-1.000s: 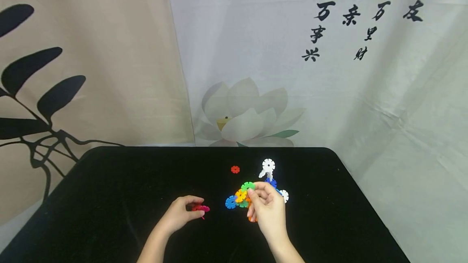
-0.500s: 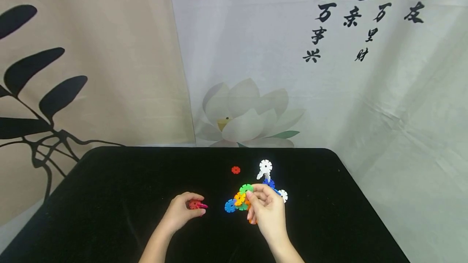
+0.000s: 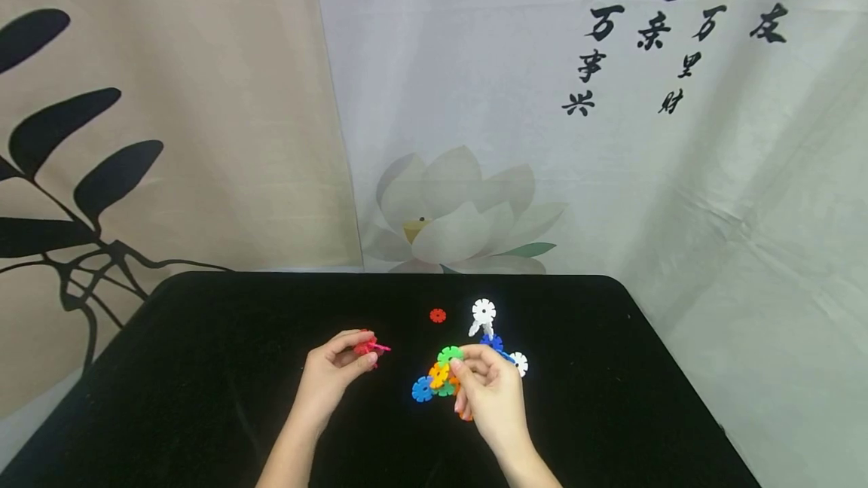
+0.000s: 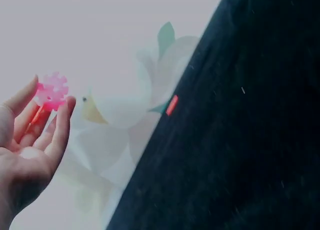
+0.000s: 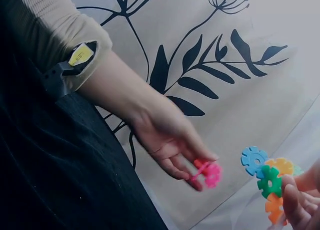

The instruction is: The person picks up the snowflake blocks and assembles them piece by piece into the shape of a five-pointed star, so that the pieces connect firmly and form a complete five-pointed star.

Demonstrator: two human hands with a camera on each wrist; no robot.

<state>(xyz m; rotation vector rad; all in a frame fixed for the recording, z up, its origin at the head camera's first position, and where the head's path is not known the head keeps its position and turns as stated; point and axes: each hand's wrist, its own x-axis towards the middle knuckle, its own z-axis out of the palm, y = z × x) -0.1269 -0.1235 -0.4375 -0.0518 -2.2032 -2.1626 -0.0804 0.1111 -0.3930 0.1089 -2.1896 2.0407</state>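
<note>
In the head view my left hand (image 3: 325, 375) pinches a small cluster of pink and red notched plastic discs (image 3: 367, 348) between thumb and fingers. The left wrist view shows the pink disc (image 4: 52, 91) at its fingertips. My right hand (image 3: 493, 396) grips a chain of interlocking notched discs by its green disc (image 3: 448, 355). Light-blue (image 3: 422, 389) and yellow discs (image 3: 438, 376) stick out on its left; white discs (image 3: 484, 312) show beyond the hand. Part of the chain is hidden behind the fingers. A gap separates the two held pieces.
A single red notched disc (image 3: 438, 315) lies on the black-covered table (image 3: 203, 367), beyond both hands. Behind the table's far edge hangs a pale curtain (image 3: 434, 96) with printed leaves, a flower and characters.
My left hand has risen and moved away from me with the pink and red discs, which have turned in its fingers. The right hand and its chain have shifted slightly left.
</note>
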